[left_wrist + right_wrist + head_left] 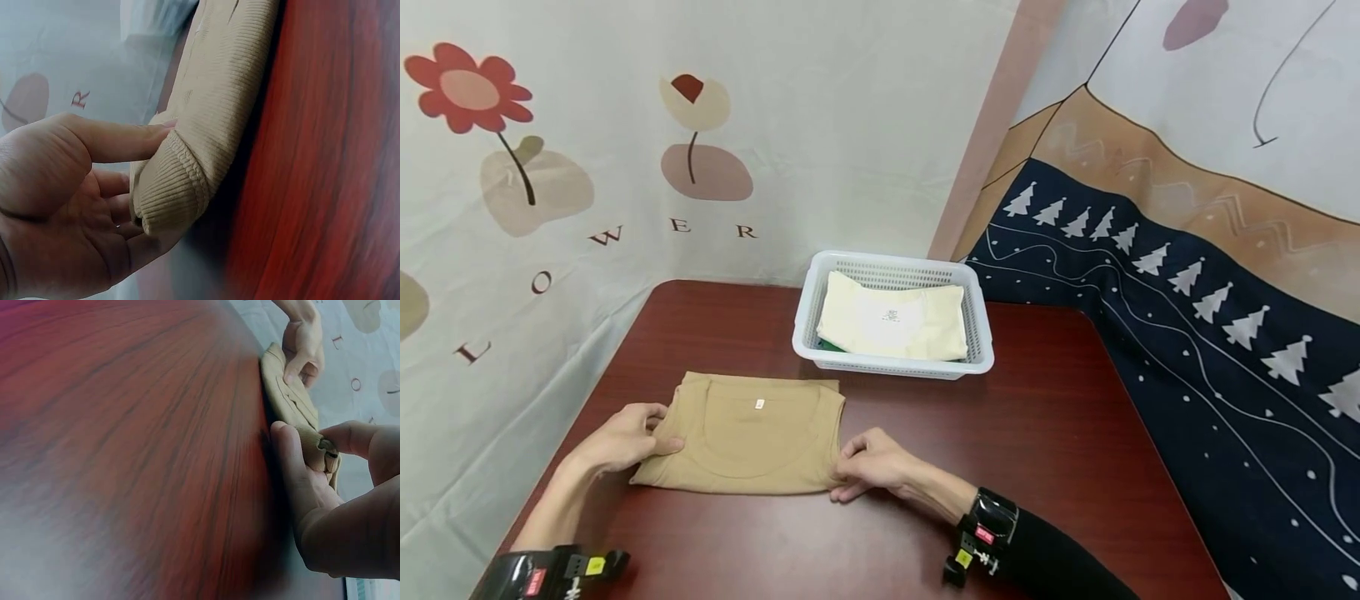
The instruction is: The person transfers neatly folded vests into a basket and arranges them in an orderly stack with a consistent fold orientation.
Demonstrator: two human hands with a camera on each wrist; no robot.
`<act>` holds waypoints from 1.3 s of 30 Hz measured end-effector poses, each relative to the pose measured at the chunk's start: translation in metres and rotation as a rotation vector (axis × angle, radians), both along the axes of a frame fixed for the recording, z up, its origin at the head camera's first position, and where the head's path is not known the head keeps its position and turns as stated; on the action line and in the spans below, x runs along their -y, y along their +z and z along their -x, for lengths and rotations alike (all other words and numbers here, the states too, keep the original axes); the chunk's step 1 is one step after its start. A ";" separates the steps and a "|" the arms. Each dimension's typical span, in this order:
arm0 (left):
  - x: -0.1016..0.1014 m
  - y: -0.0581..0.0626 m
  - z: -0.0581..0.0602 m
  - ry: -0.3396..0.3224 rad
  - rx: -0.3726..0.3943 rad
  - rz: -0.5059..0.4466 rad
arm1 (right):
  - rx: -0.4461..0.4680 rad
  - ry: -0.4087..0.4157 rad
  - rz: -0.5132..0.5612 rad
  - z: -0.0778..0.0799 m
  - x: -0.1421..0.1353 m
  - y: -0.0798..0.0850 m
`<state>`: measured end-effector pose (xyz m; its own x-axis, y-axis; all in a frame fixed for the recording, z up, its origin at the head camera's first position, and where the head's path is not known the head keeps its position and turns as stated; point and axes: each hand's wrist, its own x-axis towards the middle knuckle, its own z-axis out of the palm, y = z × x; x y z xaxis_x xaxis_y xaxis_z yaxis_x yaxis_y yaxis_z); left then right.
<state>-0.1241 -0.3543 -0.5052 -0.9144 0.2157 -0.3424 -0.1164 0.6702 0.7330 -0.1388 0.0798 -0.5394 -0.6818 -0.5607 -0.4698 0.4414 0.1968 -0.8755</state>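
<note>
A folded tan shirt (760, 437) lies on the table, its round neckline and small white label facing up. My left hand (625, 437) grips its left edge; in the left wrist view the thumb presses the ribbed cloth (212, 94) from above and the other fingers are under it. At the opposite edge my right hand (876, 467) pinches the near right corner. The right wrist view shows that hand's thumb and fingers on either side of the folded layers (312, 450). Some of the fingertips are hidden behind the cloth.
Behind the shirt, a white plastic basket (820, 360) stands at the table's back edge. It holds a folded cream garment (891, 321) with something green beneath. The dark red table (1045, 467) meets a printed curtain (850, 125) at the back and a navy patterned cloth (1150, 350) on the right.
</note>
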 end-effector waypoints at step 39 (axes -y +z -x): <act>-0.103 -0.004 0.037 -0.032 -0.070 -0.017 | -0.047 -0.191 -0.004 0.013 -0.098 0.005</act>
